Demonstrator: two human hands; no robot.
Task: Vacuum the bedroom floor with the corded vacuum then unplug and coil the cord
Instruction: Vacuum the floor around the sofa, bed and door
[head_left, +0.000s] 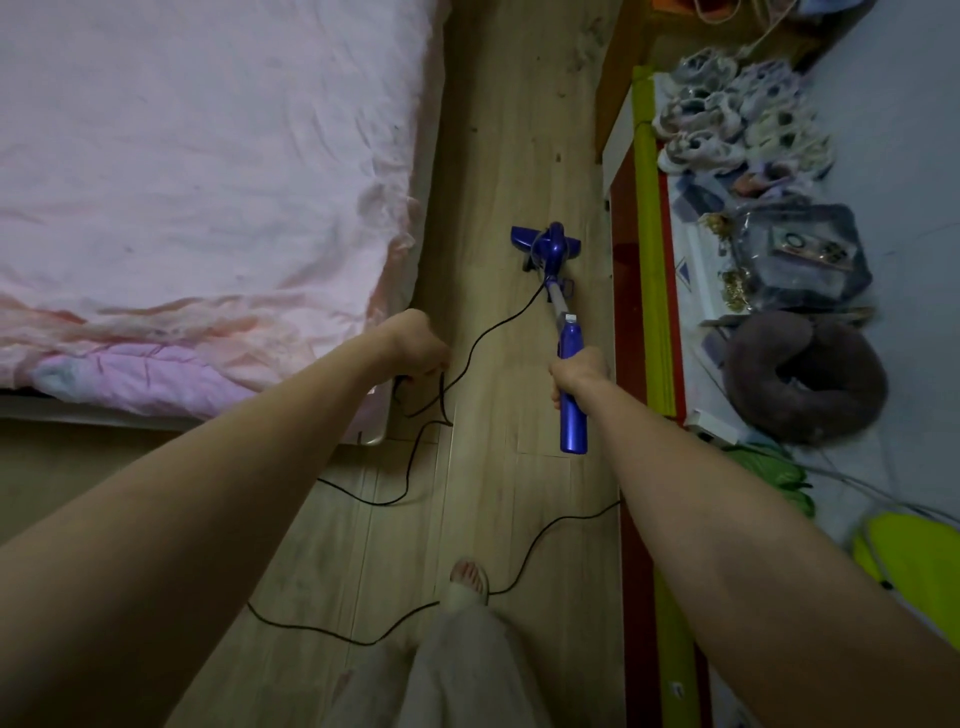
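A blue stick vacuum (551, 249) stands with its floor head on the wooden floor (498, 156) between the bed and a low shelf. My right hand (576, 374) grips its blue handle (572, 415), which slants back toward me. My left hand (418, 343) is curled round a loop of the black cord (483, 332) near the bed's corner. From the vacuum the cord runs to my left hand, then trails in loops over the floor in front of my foot (467, 582).
A bed with a pink sheet (208, 182) fills the left side, its corner by my left hand. On the right a low surface holds shoes (737, 109), a grey neck pillow (802, 376), bags and a yellow-green roll (652, 260). The floor strip between them is narrow.
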